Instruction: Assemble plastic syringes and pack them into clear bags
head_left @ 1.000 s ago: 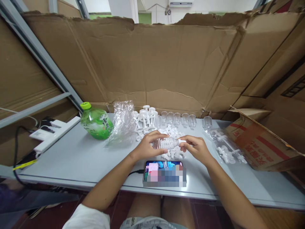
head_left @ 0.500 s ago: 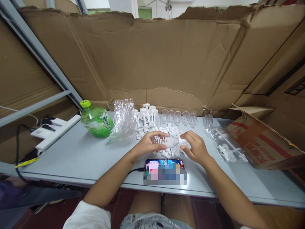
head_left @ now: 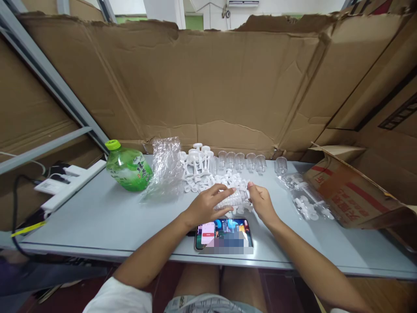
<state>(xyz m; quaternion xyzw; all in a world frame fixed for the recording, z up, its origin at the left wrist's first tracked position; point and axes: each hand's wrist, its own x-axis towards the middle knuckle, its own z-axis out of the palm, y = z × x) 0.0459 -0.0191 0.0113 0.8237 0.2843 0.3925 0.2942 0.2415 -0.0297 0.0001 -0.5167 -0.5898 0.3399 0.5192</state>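
My left hand (head_left: 206, 204) is wrapped round a small clear ribbed plastic bottle (head_left: 232, 199) held on its side just above the table. My right hand (head_left: 260, 203) is closed on the bottle's white end piece at the right. Both hands sit over a heap of small white plastic parts (head_left: 228, 180). Behind the heap stands a row of clear ribbed cups (head_left: 241, 161), and several white pump stems (head_left: 197, 163) stand upright to their left.
A phone (head_left: 224, 233) with a lit screen lies near the front edge of the grey table (head_left: 97, 217). A green bottle (head_left: 127, 167) lies at the left beside a crumpled clear bag (head_left: 166, 167). A bag of white parts (head_left: 304, 200) and a cardboard box (head_left: 355, 195) are at the right. Cardboard walls surround the table.
Both hands have dropped lower and a little left with the bottle, closer to the heap. My right hand has turned on the bottle's end. The camera has shifted slightly.
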